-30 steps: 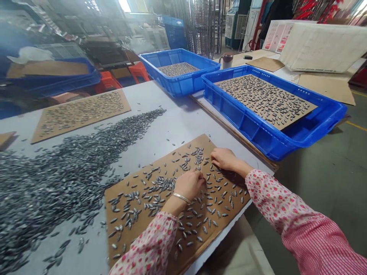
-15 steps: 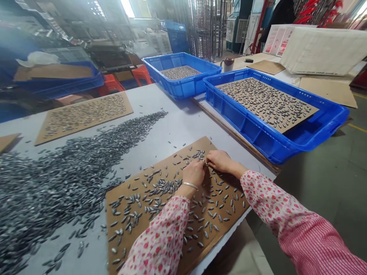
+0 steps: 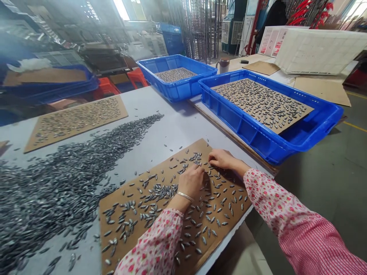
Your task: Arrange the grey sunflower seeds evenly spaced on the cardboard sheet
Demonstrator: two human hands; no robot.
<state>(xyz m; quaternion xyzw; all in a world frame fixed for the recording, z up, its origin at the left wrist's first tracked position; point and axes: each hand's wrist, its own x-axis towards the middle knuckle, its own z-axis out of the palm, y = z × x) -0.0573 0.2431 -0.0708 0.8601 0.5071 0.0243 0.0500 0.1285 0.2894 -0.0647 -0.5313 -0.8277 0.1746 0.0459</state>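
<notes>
A brown cardboard sheet (image 3: 134, 244) lies in front of me on the white table, strewn with small grey spindle-shaped metal pieces (image 3: 163, 191). They bunch together at its left and middle, and lie more spread out on the right. Over the sheet's upper middle is my left hand (image 3: 190, 180), a bracelet at its wrist, its fingers curled down and pressed together. My right hand (image 3: 223, 158) is just to the right, near the far right edge, also with fingers pinched downward onto the sheet. The fingers hide whatever is between them.
Left of the sheet spreads a large pile of the same pieces (image 3: 65, 172). Beyond it lies another covered cardboard sheet (image 3: 77, 120). Two blue trays (image 3: 243, 126) holding covered sheets stand at the far right, with a mug (image 3: 223, 65) behind them.
My hands have moved slightly apart, the left one a little down and leftward over the sheet. The whole view has shifted slightly.
</notes>
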